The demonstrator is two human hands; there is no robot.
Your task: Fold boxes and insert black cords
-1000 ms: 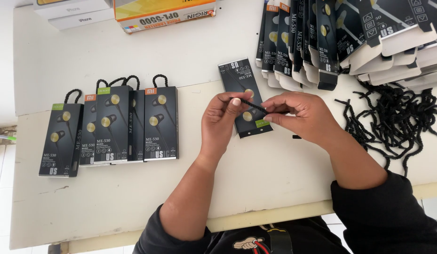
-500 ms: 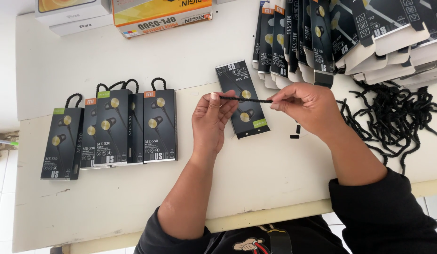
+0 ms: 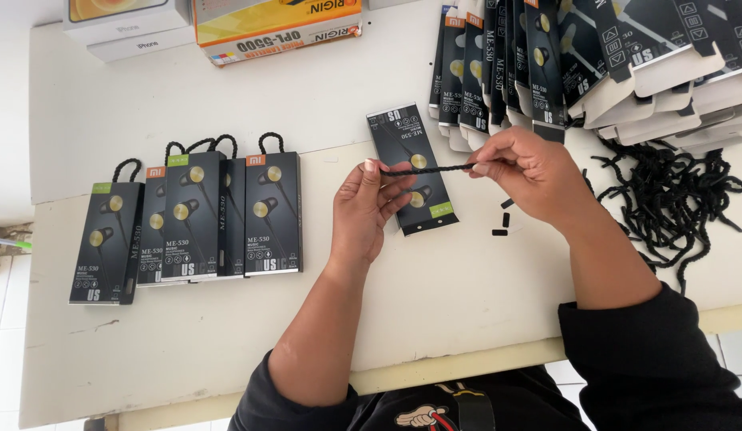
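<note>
- Left hand (image 3: 369, 209), centre of the frame: thumb and fingertips pinch one end of a black braided cord (image 3: 431, 168).
- Right hand (image 3: 533, 177), just right of centre: fingers closed in a pinch on the cord's other end. The cord is stretched taut and level between the two hands, above the table (image 3: 466, 319).
- Compared with half a second ago: the cord sits in much the same place and both pinches are unchanged; a second ago the hands were closer together over the box.
- A black earphone box (image 3: 406, 142) lies flat under the cord, tilted, partly covered by the left fingers.
- Finished boxes with cord loops (image 3: 191, 215) lie in a row at centre left.
- Loose black cords (image 3: 666, 199) are heaped at the right edge; flat box blanks (image 3: 594, 56) are stacked at upper right.
- Small black bits (image 3: 504, 219) lie just below the right hand.
</note>
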